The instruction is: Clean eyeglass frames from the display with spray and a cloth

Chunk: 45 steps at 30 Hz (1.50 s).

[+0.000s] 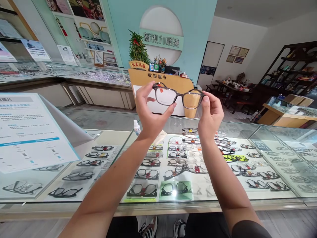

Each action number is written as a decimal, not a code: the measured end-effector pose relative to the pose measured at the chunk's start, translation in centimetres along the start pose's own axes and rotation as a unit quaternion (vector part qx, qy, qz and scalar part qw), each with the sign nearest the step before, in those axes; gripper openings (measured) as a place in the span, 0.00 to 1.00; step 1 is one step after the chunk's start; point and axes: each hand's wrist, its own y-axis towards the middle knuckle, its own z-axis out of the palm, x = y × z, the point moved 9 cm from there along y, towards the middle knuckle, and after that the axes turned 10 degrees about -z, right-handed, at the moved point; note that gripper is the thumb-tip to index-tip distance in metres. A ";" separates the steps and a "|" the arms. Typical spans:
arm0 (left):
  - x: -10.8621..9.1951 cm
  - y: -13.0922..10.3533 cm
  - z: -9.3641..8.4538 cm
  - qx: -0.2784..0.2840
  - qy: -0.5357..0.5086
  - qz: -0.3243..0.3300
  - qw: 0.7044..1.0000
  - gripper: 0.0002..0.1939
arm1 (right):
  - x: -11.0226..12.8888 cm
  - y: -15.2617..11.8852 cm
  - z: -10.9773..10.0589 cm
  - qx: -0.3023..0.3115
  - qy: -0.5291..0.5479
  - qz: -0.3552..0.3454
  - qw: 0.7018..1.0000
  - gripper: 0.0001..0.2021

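A pair of dark-framed eyeglasses is held up in front of me, over the far side of the glass display case. My left hand grips it at the left, fingers at the upper left corner and thumb by the lower rim near the bridge. At the other end, my right hand pinches the right corner between thumb and fingers. A small red tag shows at the left lens, and faint print marks the right lens. Below my arms, several rows of eyeglasses lie in the case.
A white printed sign stands on the glass at the left. Near my left wrist is a small white bottle. Beyond the case stands a wooden cashier counter with a plant. Another display counter is at the right.
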 end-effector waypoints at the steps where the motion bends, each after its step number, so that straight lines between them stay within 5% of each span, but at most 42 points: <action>1: -0.1 0.0 0.0 0.000 0.006 0.002 1.000 0.44 | -0.1 0.0 0.0 0.002 0.003 0.009 1.000 0.13; 15: -0.2 0.3 0.2 0.030 -0.032 0.004 0.999 0.41 | -1.2 -0.2 0.3 0.028 0.046 0.089 0.995 0.15; 24: 0.2 0.4 0.3 0.038 -0.059 0.005 0.998 0.43 | -1.0 -0.4 0.5 0.055 0.023 0.061 0.996 0.15; 40: 0.6 -0.1 1.2 0.057 -0.091 -0.005 0.994 0.45 | -0.9 -0.3 0.4 0.019 0.109 0.095 0.989 0.13; 45: 1.0 0.4 1.1 0.075 -0.066 -0.030 0.995 0.41 | -1.9 -0.6 1.1 0.057 0.098 0.144 0.983 0.14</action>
